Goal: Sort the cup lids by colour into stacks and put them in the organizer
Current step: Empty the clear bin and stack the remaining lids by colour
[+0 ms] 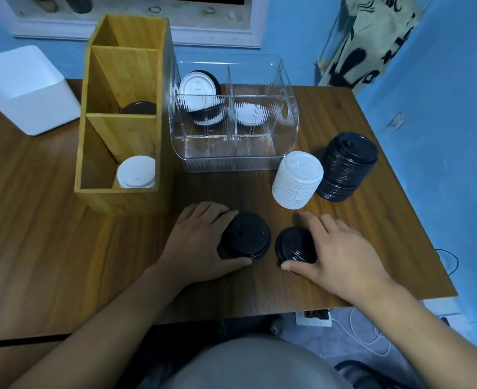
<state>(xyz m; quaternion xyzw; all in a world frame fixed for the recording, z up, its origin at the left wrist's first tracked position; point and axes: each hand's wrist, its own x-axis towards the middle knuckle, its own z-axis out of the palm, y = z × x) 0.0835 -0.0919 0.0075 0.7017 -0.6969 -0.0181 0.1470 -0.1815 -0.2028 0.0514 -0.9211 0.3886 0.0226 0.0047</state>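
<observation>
My left hand point(196, 242) grips a short stack of black lids point(245, 235) on the wooden table, thumb in front and fingers behind it. My right hand point(341, 248) holds a second small black lid stack point(294, 244) the same way, just to the right. Behind them stand a tall white lid stack point(297, 179) and a taller black lid stack point(346, 167). The wooden organizer point(125, 203) holds a white lid point(136, 172) in its front slot and a black lid point(139, 108) in the middle slot. The clear organizer point(231, 161) holds mixed white and black lids in its rear sections.
A white box point(27, 88) sits at the table's back left. The table's right edge point(416, 209) runs close to the tall black stack. On the floor below the front edge lie a power strip point(314, 318) and white cables.
</observation>
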